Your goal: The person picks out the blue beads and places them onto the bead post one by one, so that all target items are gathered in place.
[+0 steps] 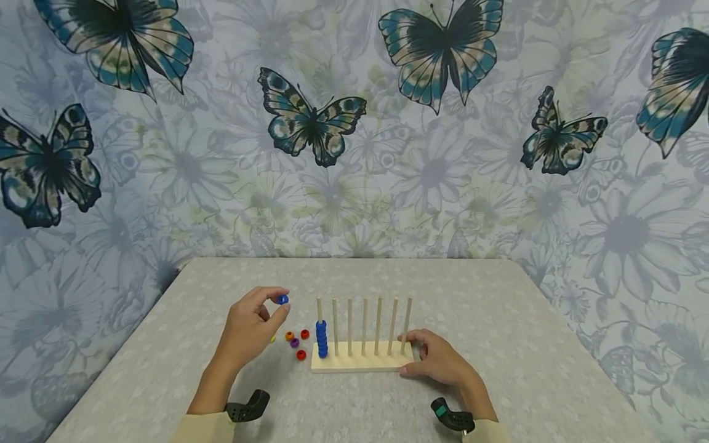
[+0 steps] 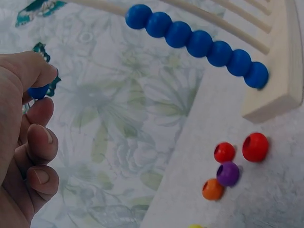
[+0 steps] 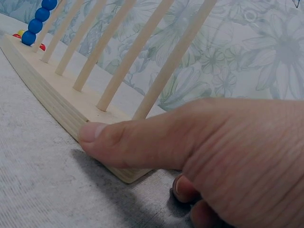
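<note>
My left hand [image 1: 249, 323] pinches a blue bead [image 1: 284, 299] between thumb and index finger, up and to the left of a wooden peg stand [image 1: 362, 365]. In the left wrist view the fingertips partly cover that bead [image 2: 39, 92]. A stack of several blue beads [image 1: 321, 339] is threaded on the stand's leftmost peg, whose top stays bare; the other pegs carry nothing. My right hand [image 1: 437, 363] grips the right end of the base. In the right wrist view its thumb [image 3: 133, 142] presses the front edge, while the far fingers are mostly hidden.
Loose beads lie on the table left of the stand: two red ones, the nearer red bead [image 1: 301, 355] close to the base, an orange bead [image 1: 289, 335], a purple bead [image 1: 295, 343] and a partly hidden yellow bead [image 1: 272, 339]. A butterfly-patterned wall [image 1: 354, 203] rises behind the table [image 1: 471, 295].
</note>
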A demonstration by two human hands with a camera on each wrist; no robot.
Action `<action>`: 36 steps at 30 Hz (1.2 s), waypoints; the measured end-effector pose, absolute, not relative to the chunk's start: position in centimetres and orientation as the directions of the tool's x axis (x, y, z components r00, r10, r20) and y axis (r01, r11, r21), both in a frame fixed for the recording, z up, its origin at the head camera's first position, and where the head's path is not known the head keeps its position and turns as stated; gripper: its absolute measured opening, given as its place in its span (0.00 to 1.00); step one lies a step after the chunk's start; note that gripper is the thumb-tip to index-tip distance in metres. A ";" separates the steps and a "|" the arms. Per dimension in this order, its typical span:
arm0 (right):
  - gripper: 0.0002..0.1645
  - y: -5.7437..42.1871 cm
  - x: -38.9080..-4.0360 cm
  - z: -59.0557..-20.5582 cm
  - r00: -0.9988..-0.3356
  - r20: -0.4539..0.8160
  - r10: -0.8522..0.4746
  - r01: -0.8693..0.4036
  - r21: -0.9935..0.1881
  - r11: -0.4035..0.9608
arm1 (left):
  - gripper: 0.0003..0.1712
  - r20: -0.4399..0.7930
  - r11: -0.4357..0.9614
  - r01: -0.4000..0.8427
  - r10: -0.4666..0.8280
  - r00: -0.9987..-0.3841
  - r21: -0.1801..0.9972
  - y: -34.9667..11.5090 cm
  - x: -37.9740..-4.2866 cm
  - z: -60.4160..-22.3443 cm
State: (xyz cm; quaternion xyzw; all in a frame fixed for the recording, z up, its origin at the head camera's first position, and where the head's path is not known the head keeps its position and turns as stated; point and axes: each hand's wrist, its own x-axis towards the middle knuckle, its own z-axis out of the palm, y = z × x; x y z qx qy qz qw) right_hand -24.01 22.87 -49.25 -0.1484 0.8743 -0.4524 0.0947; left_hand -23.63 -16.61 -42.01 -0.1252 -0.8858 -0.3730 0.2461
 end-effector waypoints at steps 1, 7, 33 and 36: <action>0.38 22.9 -24.0 -49.3 -0.938 -0.032 -0.345 -0.173 -0.821 0.544 | 0.15 0.532 0.688 0.410 0.041 -0.846 0.599 -16.5 -23.5 -41.8; 0.38 22.9 -23.9 -49.4 -0.941 -0.031 -0.337 -0.173 -0.811 0.558 | 0.15 0.571 0.653 0.480 0.087 -0.816 0.587 -15.7 -23.2 -40.3; 0.37 22.7 -23.8 -49.1 -0.942 -0.035 -0.335 -0.159 -0.830 0.534 | 0.15 0.635 0.571 0.583 0.134 -0.761 0.578 -13.9 -23.4 -37.7; 0.38 22.6 -23.7 -49.0 -0.940 -0.038 -0.339 -0.155 -0.838 0.523 | 0.14 0.619 0.567 0.584 0.158 -0.769 0.581 -13.7 -23.5 -37.8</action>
